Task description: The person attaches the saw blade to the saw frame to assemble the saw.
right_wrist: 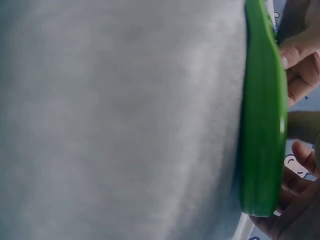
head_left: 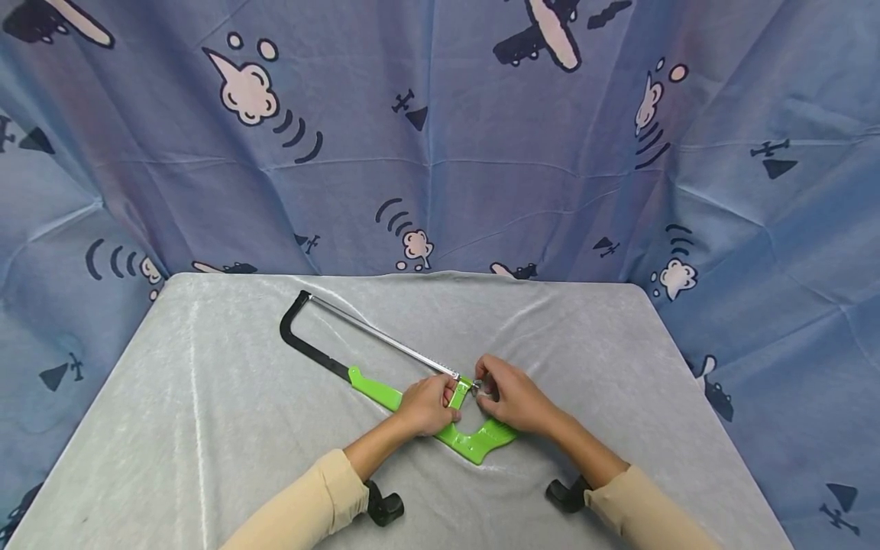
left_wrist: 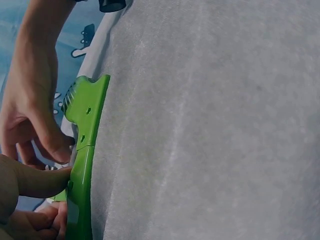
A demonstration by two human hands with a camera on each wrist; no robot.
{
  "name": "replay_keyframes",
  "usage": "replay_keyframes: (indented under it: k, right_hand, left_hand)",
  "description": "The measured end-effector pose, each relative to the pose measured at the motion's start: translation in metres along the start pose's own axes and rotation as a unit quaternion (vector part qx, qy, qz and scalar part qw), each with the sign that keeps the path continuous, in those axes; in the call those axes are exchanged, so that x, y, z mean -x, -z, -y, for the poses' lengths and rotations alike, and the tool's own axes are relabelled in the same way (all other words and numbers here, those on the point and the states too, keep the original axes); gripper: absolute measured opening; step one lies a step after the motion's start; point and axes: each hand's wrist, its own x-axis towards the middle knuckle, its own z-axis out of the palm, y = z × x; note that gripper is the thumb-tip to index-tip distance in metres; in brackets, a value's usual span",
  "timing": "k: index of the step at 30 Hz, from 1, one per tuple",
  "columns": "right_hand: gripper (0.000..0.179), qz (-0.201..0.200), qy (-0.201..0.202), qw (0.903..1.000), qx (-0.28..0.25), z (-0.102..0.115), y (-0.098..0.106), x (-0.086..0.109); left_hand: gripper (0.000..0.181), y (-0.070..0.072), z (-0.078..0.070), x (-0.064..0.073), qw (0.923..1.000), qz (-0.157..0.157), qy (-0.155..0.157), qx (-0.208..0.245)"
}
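Note:
A hacksaw [head_left: 374,389] with a black front bow, a silver blade [head_left: 385,338] and a bright green handle [head_left: 474,443] lies slantwise in the head view. My left hand [head_left: 424,405] grips the green post [head_left: 459,393] at the blade's near end, thumb on one side and fingers behind. At that end sits a small metal wing nut [head_left: 475,387]. The thumb and curled fingers of my right hand [head_left: 516,393] pinch around the nut, above the handle's grip. In the left wrist view the green handle [left_wrist: 87,115] stands between the camera and the right hand [left_wrist: 35,110].
The hacksaw is on a table covered with pale grey plush cloth [head_left: 261,458]. A blue curtain [head_left: 344,137] with cartoon planes and clouds hangs behind and at the sides. Black wrist mounts [head_left: 385,506] show below both forearms.

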Motion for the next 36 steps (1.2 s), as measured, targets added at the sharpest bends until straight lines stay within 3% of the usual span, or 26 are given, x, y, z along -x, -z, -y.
replay_keyframes:
  k: [12, 24, 30, 36]
  right_hand:
    - [0.027, -0.017, 0.010, 0.9981, 0.059, -0.0006, -0.0074, 0.0004]
    - [0.026, -0.024, 0.007, 0.9975, 0.066, 0.0004, -0.0067, -0.0021]
    - [0.024, -0.032, 0.011, 0.9984, 0.045, -0.0007, -0.0056, -0.0009]
    - [0.013, -0.017, -0.012, 0.9998, -0.007, -0.0019, -0.0033, 0.0009]
  left_hand:
    - [0.026, -0.0003, -0.0006, 0.0008, 1.0000, -0.002, -0.005, -0.001]
    - [0.026, -0.0001, 0.0002, 0.0004, 1.0000, -0.005, -0.004, -0.006]
    - [0.026, -0.0011, 0.0009, -0.0006, 0.9999, -0.007, -0.008, -0.007]
    - [0.025, -0.0017, 0.0016, -0.0004, 0.9999, -0.006, -0.006, -0.013]
